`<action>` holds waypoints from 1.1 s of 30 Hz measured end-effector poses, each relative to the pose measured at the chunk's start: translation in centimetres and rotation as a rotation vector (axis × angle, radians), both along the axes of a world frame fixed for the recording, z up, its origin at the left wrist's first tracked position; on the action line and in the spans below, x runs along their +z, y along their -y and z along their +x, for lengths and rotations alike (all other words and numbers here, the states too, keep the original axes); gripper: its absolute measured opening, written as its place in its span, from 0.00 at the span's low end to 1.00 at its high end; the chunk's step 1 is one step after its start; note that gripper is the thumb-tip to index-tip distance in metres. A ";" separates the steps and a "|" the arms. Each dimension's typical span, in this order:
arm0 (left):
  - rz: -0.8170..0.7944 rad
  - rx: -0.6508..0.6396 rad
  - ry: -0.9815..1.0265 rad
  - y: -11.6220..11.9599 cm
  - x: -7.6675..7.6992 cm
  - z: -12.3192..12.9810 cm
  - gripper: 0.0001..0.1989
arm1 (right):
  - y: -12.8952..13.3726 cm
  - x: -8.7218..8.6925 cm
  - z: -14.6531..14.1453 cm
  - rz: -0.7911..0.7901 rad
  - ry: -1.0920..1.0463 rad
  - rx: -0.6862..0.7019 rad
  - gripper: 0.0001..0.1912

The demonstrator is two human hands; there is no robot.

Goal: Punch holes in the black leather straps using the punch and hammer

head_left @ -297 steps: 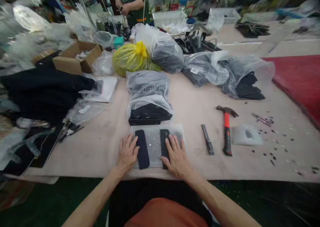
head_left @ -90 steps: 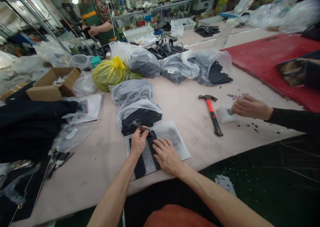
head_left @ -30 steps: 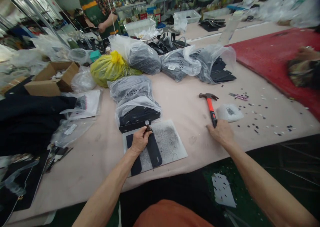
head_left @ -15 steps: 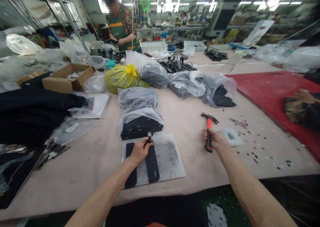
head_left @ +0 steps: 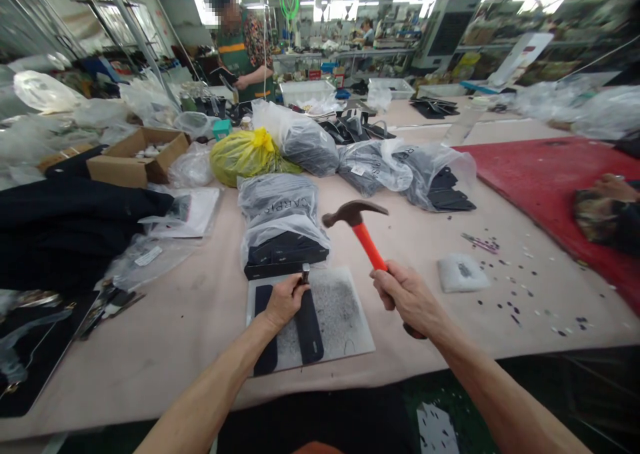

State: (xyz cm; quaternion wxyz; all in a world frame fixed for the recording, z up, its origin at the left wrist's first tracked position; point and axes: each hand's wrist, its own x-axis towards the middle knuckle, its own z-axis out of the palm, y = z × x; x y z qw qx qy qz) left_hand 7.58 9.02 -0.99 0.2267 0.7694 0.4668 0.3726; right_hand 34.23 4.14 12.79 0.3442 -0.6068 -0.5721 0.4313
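Punch [head_left: 305, 273], approx upright, pinched in my L hand [head_left: 285, 301] at far end of dark strip [head_left: 309, 331]. 2nd strip [head_left: 267, 334] nr L edge of board [head_left: 345, 317], itself nr front edge of bench [head_left: 193, 347]. My R hand [head_left: 404, 290] closed round hammer [head_left: 367, 244], raised off bench. Bag [head_left: 280, 204] by board's far edge; white pack [head_left: 453, 279] farther R.

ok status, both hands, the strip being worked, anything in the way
Left hand gripping metal punch upright at far end of right dark strip, tip hidden. Right hand gripping claw hammer, held aloft. Nothing visible between the two tools.
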 end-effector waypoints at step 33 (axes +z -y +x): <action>-0.198 0.074 0.164 -0.2 0.4 -0.2 0.08 | 2.8 -4.0 -4.2 -0.112 -0.044 -0.025 0.15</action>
